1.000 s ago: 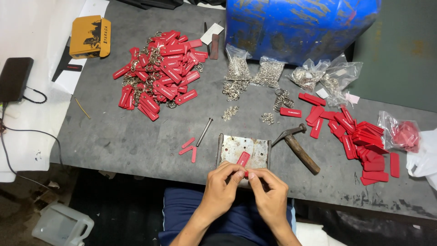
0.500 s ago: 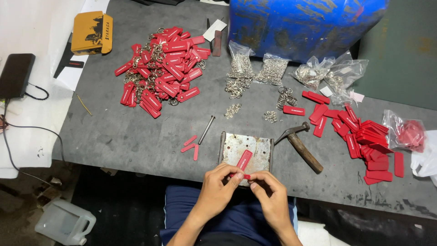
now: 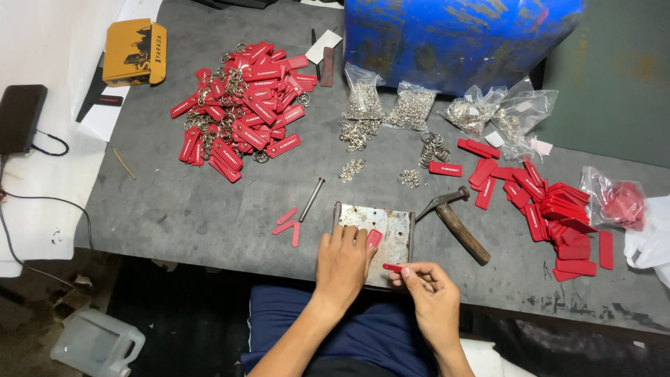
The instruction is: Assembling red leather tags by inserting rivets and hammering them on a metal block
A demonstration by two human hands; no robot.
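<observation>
1. Fingers of the right hand [image 3: 431, 290] are pinching a small red tag [image 3: 392, 267] between thumb and forefinger, just at the near edge of the metal plate [image 3: 391, 234].
2. Fingers of the left hand [image 3: 342, 262] are lying flat and closed together on the plate's near left part, pressing down beside a second red tag [image 3: 375, 238] that is resting on the plate; whether the fingertips are touching that tag is hard to tell.
3. Most of the pinched tag is being hidden by the right fingers, so only its left end is showing.
4. Both forearms are being cut off by the bottom edge, and the plate's near left corner is lying under the left hand.
5. Contents of the clear bags [image 3: 412, 105] at the far side are appearing as small silvery metal rings, too fine to make out singly.
6. Both tags are looking like short flat strips, bright red, with rounded ends.
7. A hammer [image 3: 453, 222] with a wooden handle is lying just right of the plate, and a steel pin [image 3: 311, 199] is lying just left of it.
8. A heap of red tags with rings [image 3: 241, 105] is sitting at the far left of the grey table [image 3: 174, 202], and a stack of plain red tags [image 3: 551, 206] is sitting at the right.
</observation>
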